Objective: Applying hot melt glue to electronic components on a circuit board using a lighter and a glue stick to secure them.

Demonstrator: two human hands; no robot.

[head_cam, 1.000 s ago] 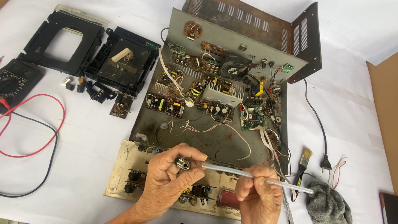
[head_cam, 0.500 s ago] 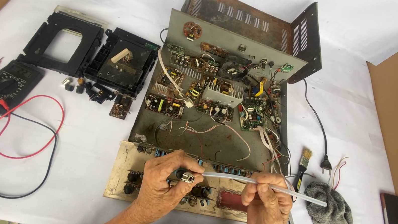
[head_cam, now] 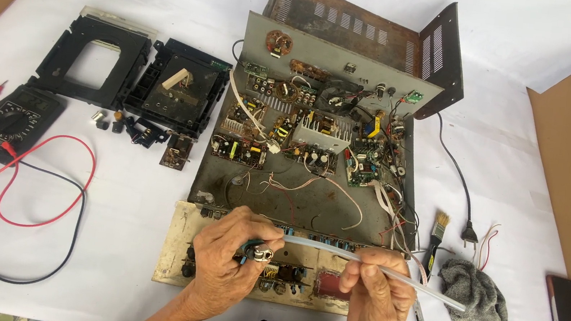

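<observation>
Compared with a moment earlier, the clear tube (head_cam: 374,266) is drawn further rightward, its free end now over the grey rag (head_cam: 477,302); the other end stays at the small metal part (head_cam: 261,253). The left hand (head_cam: 232,266) is closed on that part above the front panel (head_cam: 176,256). The right hand (head_cam: 377,299) is clamped around the tube's middle.

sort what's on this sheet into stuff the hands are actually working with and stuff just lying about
In hand:
left hand on a small metal part
right hand on the clear tube
front panel beneath

Lying about:
multimeter
brush
grey rag
phone
black frames
</observation>
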